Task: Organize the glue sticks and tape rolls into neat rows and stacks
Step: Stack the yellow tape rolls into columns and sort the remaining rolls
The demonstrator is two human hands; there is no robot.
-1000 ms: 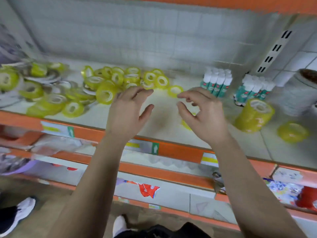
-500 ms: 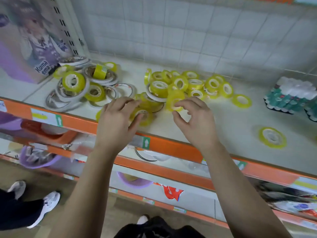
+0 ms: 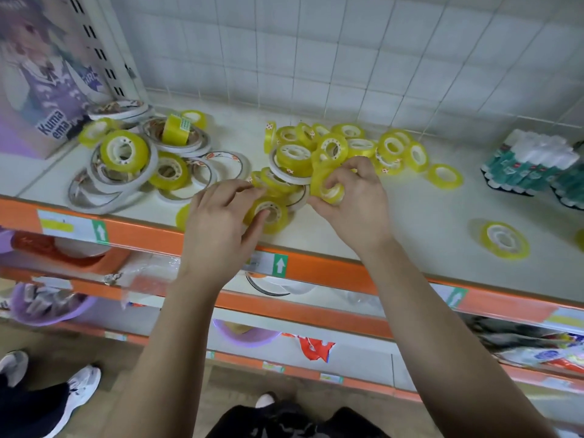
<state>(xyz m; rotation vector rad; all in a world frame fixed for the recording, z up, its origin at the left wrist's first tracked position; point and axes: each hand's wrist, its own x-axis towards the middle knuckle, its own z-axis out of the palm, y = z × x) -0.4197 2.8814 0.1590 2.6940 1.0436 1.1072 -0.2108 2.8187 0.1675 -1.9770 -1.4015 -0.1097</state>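
Several yellow tape rolls lie in a loose pile on the white shelf. My right hand grips a small stack of yellow rolls at the front of that pile. My left hand has its fingers on a flat yellow roll near the shelf's front edge, thumb at its core. Further left, large white double-sided tape rings and more yellow rolls lie jumbled. Glue sticks with white caps stand packed at the right. A single yellow roll lies apart at the front right.
An orange price rail runs along the shelf's front edge. A purple illustrated box stands at the far left. White tiled wall backs the shelf. Lower shelves hold purple bowls. Another person's white shoes are on the floor at left.
The view swung left from the glue sticks to the tape pile. Both hands dropped onto it; the right took hold of yellow rolls, the left came down on a flat roll.
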